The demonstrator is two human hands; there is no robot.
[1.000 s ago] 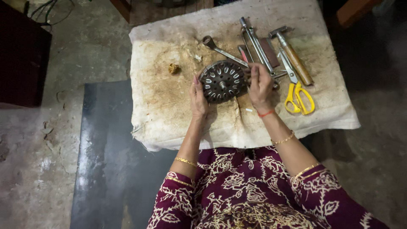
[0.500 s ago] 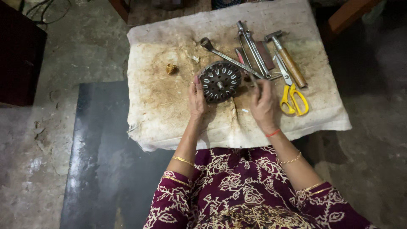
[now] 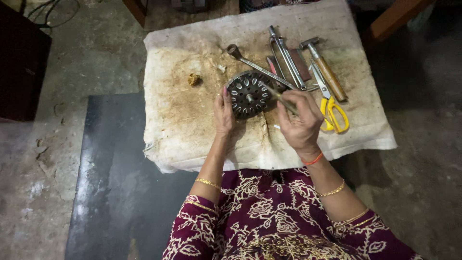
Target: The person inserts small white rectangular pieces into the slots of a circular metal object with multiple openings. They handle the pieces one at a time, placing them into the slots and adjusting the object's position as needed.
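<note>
A round dark metal disc with slotted holes (image 3: 248,93) lies on a stained white cloth (image 3: 192,120). My left hand (image 3: 224,111) rests against the disc's left edge, steadying it. My right hand (image 3: 301,120) is just right of the disc, fingers closed around a thin tool (image 3: 279,98) whose tip points toward the disc's right side.
A spanner (image 3: 250,60), long metal pliers (image 3: 288,58), a wooden-handled hammer (image 3: 325,70) and yellow-handled scissors (image 3: 332,110) lie on the cloth at the right. A small brownish lump (image 3: 194,79) sits at the left. A dark mat (image 3: 115,183) covers the concrete floor.
My right hand has left the disc's right edge, dropped lower and now grips a thin tool aimed at the disc. My left hand stays on the disc.
</note>
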